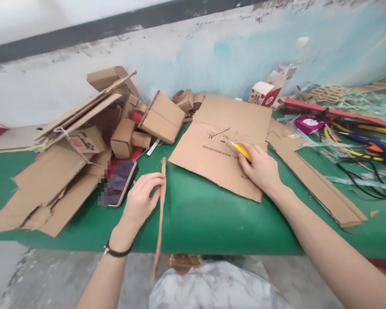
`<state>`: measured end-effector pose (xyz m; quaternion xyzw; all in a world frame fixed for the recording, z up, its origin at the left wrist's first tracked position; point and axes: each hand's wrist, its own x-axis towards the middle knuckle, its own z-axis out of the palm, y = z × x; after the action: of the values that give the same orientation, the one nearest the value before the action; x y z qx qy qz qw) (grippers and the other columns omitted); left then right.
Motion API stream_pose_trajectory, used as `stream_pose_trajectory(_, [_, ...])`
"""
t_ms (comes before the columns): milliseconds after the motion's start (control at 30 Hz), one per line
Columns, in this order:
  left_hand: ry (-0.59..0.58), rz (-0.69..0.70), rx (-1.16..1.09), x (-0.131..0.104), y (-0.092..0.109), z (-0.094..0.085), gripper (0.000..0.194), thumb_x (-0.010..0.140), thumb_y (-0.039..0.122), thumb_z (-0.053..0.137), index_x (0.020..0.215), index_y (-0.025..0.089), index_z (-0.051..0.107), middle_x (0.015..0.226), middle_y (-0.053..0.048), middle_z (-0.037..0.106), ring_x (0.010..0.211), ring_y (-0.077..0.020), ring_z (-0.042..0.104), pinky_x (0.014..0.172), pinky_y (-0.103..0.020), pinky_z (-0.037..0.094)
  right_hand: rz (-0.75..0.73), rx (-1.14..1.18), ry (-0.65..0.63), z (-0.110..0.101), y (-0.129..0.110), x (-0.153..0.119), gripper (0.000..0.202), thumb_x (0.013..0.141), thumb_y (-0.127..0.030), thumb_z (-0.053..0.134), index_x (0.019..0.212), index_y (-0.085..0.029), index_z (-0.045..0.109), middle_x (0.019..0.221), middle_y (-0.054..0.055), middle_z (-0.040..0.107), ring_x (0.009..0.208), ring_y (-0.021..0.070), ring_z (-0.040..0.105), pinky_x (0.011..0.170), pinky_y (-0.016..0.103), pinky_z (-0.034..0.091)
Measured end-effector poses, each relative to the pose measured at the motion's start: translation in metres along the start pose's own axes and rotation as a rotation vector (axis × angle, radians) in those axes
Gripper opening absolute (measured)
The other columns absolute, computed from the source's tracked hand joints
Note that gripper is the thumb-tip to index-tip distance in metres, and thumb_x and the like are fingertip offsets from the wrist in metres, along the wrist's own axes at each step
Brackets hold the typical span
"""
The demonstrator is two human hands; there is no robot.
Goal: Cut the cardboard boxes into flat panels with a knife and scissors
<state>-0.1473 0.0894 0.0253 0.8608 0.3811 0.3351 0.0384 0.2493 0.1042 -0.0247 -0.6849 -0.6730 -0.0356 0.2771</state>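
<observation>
Between the fingers of my left hand is a long thin cardboard strip, its lower end hanging past the table's front edge. My right hand is closed around a yellow utility knife, its blade end pointing up and left. Under the knife lies a flat cardboard sheet with printed symbols and lettering. A small thin sliver of cardboard rests on that sheet. To the left of my left hand is a phone.
Cardboard pieces and small cardboard boxes are heaped at the left. Long cardboard strips lie right of the sheet. A blue glue gun, black cable and plastic scraps clutter the right of the green table.
</observation>
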Motion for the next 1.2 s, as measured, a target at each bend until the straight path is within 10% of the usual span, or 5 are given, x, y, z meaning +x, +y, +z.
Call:
stream_pose_trajectory(200, [-0.229,-0.170,0.005,-0.018,-0.027,-0.009,0.037,0.106,0.010,0.037,0.113,0.023,0.071,0.132,-0.008,0.077,0.123,-0.0223,0.073,0.108,-0.040,0.057,0.005,-0.025,-0.015,-0.002,-0.001,-0.001,0.046,0.107,-0.042,0.050,0.147,-0.027,0.067,0.129,0.009,0.077,0.104,0.0294,0.075,0.060,0.033,0.048])
stream_pose_trajectory(400, [-0.192,-0.303,0.112,-0.005,-0.030,-0.001,0.034,0.109,0.034,0.051,0.133,0.018,0.068,0.135,-0.014,0.075,0.127,-0.0310,0.069,0.113,-0.050,0.054,0.009,-0.012,-0.027,-0.001,0.001,-0.001,0.046,0.106,-0.041,0.051,0.146,-0.027,0.068,0.131,0.010,0.076,0.105,0.0296,0.075,0.063,0.033,0.052])
stream_pose_trajectory(633, [-0.250,-0.255,0.199,-0.006,-0.024,0.006,0.034,0.108,0.032,0.047,0.125,0.022,0.074,0.132,-0.013,0.076,0.123,-0.0330,0.069,0.110,-0.054,0.054,0.022,-0.006,-0.036,0.001,0.000,-0.001,0.045,0.107,-0.041,0.050,0.147,-0.028,0.066,0.129,0.009,0.077,0.103,0.0284,0.076,0.063,0.033,0.054])
stream_pose_trajectory(1067, [-0.499,-0.119,0.130,-0.035,0.019,-0.046,0.040,0.108,0.024,0.047,0.141,0.031,0.068,0.152,-0.009,0.066,0.129,-0.0281,0.069,0.104,-0.041,0.059,0.039,0.025,-0.057,-0.001,-0.001,-0.001,0.046,0.106,-0.041,0.048,0.145,-0.027,0.067,0.133,0.009,0.076,0.106,0.0296,0.075,0.068,0.035,0.057])
stream_pose_trajectory(1200, [-0.496,-0.062,0.109,-0.030,0.024,-0.040,0.030,0.112,0.025,0.045,0.122,0.025,0.074,0.118,-0.008,0.079,0.103,-0.0256,0.074,0.089,-0.039,0.061,0.027,0.016,-0.049,0.000,0.000,-0.001,0.047,0.106,-0.042,0.047,0.145,-0.027,0.067,0.131,0.010,0.076,0.105,0.0303,0.075,0.067,0.036,0.056])
